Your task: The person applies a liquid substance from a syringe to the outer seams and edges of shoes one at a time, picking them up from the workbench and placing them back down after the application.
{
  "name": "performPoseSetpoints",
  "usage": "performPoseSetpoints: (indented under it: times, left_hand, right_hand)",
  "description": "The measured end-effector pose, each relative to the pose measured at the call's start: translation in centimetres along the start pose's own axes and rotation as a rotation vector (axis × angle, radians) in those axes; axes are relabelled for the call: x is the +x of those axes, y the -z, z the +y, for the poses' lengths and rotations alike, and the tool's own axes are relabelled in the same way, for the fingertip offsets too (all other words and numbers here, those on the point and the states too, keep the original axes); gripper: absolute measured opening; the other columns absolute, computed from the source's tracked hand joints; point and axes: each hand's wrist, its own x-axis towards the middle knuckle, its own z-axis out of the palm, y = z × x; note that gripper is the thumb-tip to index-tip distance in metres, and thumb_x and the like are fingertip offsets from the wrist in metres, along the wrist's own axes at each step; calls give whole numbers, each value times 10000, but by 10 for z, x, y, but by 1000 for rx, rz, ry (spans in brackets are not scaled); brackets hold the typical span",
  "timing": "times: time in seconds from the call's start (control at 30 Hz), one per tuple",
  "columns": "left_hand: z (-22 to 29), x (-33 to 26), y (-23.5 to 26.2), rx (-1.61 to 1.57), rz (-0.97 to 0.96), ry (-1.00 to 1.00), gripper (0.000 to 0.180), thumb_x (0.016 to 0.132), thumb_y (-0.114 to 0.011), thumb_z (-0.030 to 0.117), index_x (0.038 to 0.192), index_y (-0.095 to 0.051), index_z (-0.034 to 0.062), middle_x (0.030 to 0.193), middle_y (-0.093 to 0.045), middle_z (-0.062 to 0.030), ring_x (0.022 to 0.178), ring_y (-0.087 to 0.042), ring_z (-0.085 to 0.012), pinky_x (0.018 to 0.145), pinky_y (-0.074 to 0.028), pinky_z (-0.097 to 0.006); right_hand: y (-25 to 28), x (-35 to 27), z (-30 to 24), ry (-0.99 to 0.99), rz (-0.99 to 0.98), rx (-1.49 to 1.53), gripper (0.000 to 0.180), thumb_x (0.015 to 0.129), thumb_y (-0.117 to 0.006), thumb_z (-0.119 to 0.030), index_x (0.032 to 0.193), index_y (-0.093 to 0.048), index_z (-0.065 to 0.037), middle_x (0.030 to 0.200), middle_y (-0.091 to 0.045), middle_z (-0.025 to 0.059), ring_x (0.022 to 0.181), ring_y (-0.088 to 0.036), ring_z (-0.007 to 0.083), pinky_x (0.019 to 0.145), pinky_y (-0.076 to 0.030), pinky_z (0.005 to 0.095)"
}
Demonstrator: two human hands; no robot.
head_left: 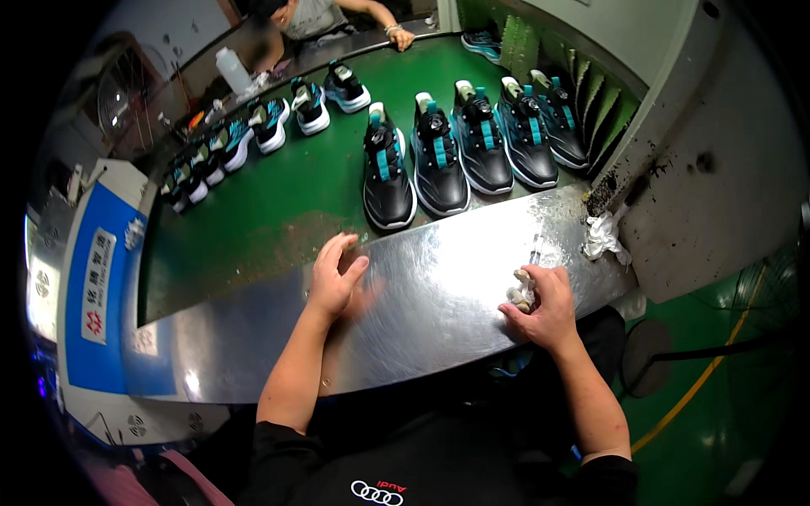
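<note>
Right hand: fingers and thumb closed on a pale lumpy wad, material hard to tell, over the metal ledge.
Left hand: fingers loosely open, thumb apart, above the ledge's far edge.
Black-and-teal shoes: five, on green belt just beyond the ledge.
White crumpled material: ledge's right end.

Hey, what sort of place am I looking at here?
Most likely a shoe factory: matching black-and-teal sneakers stand in rows on a green surface that looks like a conveyor belt, green flaps hang at its right end, and another person is on the far side.
</note>
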Motion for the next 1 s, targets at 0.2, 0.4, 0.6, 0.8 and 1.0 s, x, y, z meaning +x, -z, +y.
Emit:
performPoseSetpoints:
  times: [0.2, 0.4, 0.6, 0.8, 1.0]
  left_hand:
    - [5, -1, -1, -20, -4, -39, 356, 785, -608, 219, 1087, -571, 34, 1207, -535, -160, 1206, -448, -330, 1018, -343, -404]
    - [-1, 2, -3, -24, 21, -99, 115, 821, -549, 109, 878, -596, 21, 1080, -604, -132, 1152, -497, -331, 980, -378, -407]
    - [0, 4, -4, -47, 30, -46, 122, 851, -535, 103, 807, -609, 16, 987, -637, -125, 1100, -536, -326, 948, -405, -401]
    - [7, 6, -2, -44, 42, -9, 107, 842, -534, 81, 835, -618, 16, 981, -638, -121, 1071, -551, -314, 931, -417, -388]
    - [18, 4, -2, 19, 11, 66, 112, 790, -578, 93, 885, -588, 35, 1005, -608, -117, 1055, -535, -299, 925, -402, -387]
  right_hand:
    - [-7, -6, 3, -34, 3, 30, 588, 576, -826, -249, 1066, -568, -51, 917, -585, 92, 832, -493, 277, 748, -441, 370]
    - [-6, -4, 4, -28, 9, 60, 598, 574, -829, -260, 1065, -561, -50, 900, -577, 89, 827, -487, 274, 731, -436, 365]
    - [-5, -3, 4, -31, -26, 99, 605, 563, -835, -282, 1050, -564, -46, 888, -580, 92, 798, -494, 273, 707, -433, 368]
    - [-4, -3, 4, 11, -23, 147, 602, 551, -836, -310, 1021, -569, -45, 860, -574, 93, 743, -496, 281, 673, -423, 371]
    - [1, 0, -1, 93, -67, 151, 595, 572, -826, -322, 1032, -557, -55, 869, -589, 88, 719, -506, 285, 657, -415, 373]
